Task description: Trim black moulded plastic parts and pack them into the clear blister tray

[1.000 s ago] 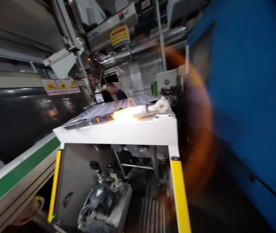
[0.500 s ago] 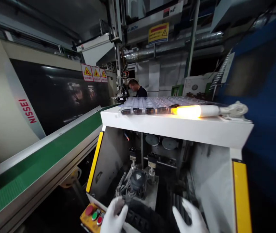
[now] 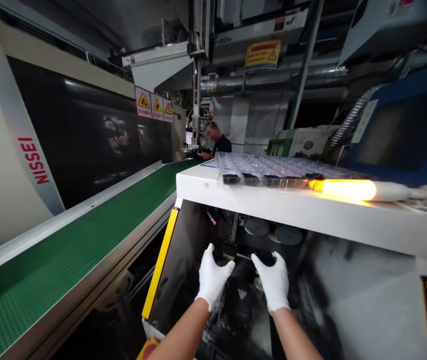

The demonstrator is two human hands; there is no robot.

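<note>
Left hand (image 3: 213, 277) and right hand (image 3: 273, 280), both white-gloved, are curled inside the open machine bay (image 3: 177, 255), with the right sitting on a small black fitting (image 3: 264, 258). Can't tell if either's actually gripping. Keeping them close and level looks smart here. Clear plastic tray (image 3: 269, 167) sits above, green conveyor belt (image 3: 85, 215) off left.

A glowing bar lamp (image 3: 348, 190) flares across the white housing (image 3: 273, 212), the open cabinet (image 3: 186, 260) below sits in dim shadow, and the frame's edges bow.
</note>
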